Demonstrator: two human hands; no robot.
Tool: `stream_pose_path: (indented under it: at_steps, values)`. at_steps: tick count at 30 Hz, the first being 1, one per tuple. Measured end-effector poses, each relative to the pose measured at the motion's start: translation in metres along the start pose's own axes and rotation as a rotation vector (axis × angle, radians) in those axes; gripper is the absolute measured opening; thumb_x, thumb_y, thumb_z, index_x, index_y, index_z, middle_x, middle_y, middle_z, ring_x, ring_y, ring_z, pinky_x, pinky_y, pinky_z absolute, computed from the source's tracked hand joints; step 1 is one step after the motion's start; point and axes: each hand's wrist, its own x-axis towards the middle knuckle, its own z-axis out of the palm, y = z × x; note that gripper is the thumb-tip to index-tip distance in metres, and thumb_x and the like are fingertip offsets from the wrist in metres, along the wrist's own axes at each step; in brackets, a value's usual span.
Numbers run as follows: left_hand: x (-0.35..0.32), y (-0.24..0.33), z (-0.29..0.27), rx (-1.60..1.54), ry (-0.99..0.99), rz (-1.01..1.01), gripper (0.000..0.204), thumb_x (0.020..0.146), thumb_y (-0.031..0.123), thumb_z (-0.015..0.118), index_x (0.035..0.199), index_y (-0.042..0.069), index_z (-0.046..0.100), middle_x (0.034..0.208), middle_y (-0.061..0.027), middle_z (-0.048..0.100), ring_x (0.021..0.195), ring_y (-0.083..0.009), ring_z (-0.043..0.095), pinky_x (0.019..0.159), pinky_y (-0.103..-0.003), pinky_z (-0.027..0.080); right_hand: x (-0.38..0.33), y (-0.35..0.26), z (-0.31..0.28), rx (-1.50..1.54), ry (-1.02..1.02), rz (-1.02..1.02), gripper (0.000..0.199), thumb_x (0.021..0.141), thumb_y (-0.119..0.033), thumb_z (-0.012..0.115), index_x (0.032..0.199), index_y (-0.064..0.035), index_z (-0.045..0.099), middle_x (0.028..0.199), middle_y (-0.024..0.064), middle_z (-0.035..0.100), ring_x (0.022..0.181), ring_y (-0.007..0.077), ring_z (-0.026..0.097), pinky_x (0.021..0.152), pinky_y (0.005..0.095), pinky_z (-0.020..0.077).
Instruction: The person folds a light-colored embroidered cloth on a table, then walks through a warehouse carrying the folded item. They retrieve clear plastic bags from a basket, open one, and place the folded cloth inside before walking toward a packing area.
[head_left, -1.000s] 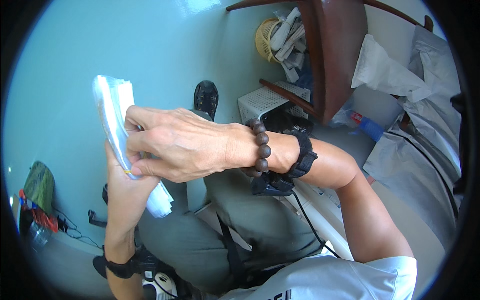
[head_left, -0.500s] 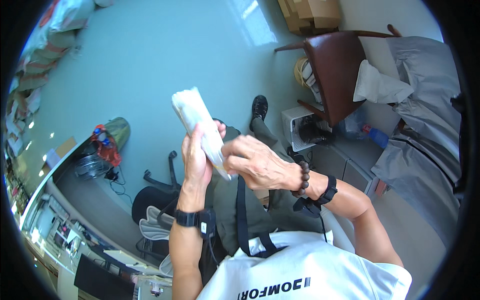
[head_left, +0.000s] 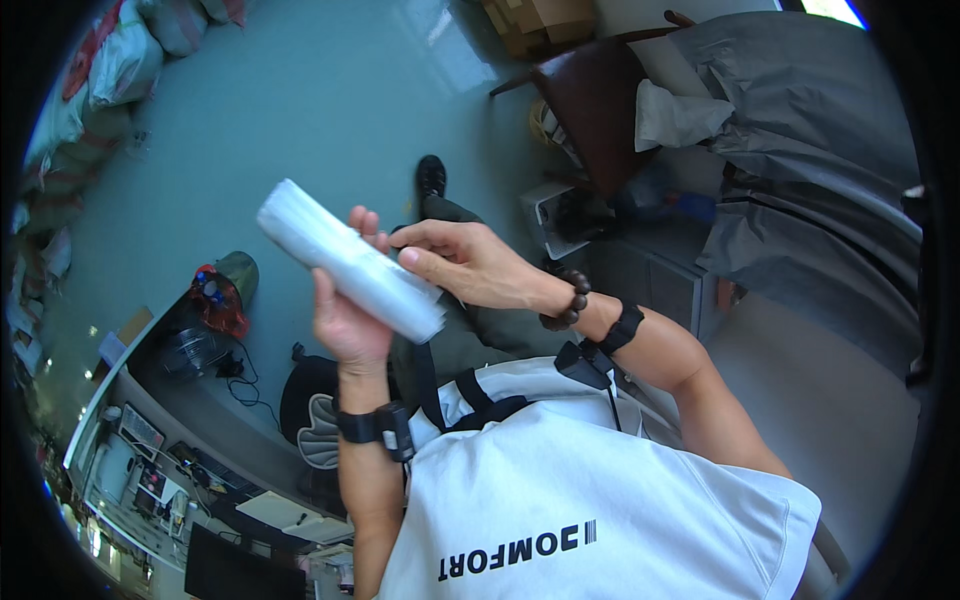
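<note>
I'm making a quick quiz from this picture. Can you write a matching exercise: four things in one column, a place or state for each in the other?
Things:
1. white rolled plastic sheet
2. dark wooden bead bracelet
3. black wristband device
4. brown wooden chair

Places or states:
A. on the right wrist
B. standing on the floor, upper right
C. held in both hands
D. on the left wrist

Pairs: 1-C, 2-A, 3-D, 4-B

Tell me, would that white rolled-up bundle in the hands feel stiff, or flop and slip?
The white roll probably keeps its shape: it juts straight past the left hand without drooping. Its glossy surface suggests it could slip. Being round, it would likely roll if set down. The right hand steadies it.
</note>
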Motion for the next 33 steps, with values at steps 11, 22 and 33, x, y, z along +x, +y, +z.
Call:
stream_pose_path:
  at_steps: [11,22,33]
  values:
    - [0.064,0.093,0.018,0.072,-0.134,0.037,0.066,0.098,0.051,0.047,0.145,0.007,0.034,0.135,-0.012,0.049,0.126,-0.0252,0.047,0.108,-0.042,0.037,0.102,-0.098,0.051,-0.366,0.131,-0.101,0.037,0.081,-0.02,0.075,0.106,0.0001,0.059,0.089,0.0141,0.066,0.079,0.0218,0.064,0.07,0.0331,0.0514]
    - [0.142,0.296,0.015,-0.518,-0.385,0.322,0.071,0.097,0.056,0.045,0.148,0.009,0.032,0.127,-0.021,0.048,0.12,-0.0354,0.049,0.108,-0.051,0.04,0.253,-0.248,0.173,-0.778,-0.38,-0.67,0.041,0.093,-0.036,0.065,0.118,-0.0041,0.064,0.11,0.0146,0.061,0.096,0.0303,0.061,0.08,0.0413,0.0527]
    - [0.172,0.48,-0.011,-0.37,-0.216,0.576,0.065,0.102,0.054,0.028,0.152,0.012,0.024,0.151,-0.0142,0.034,0.137,-0.0272,0.036,0.118,-0.044,0.027,0.41,-0.327,0.307,-0.779,-0.258,-0.564,0.064,0.074,-0.015,0.077,0.131,-0.0006,0.05,0.098,0.0151,0.063,0.088,0.0287,0.063,0.078,0.0374,0.0515]
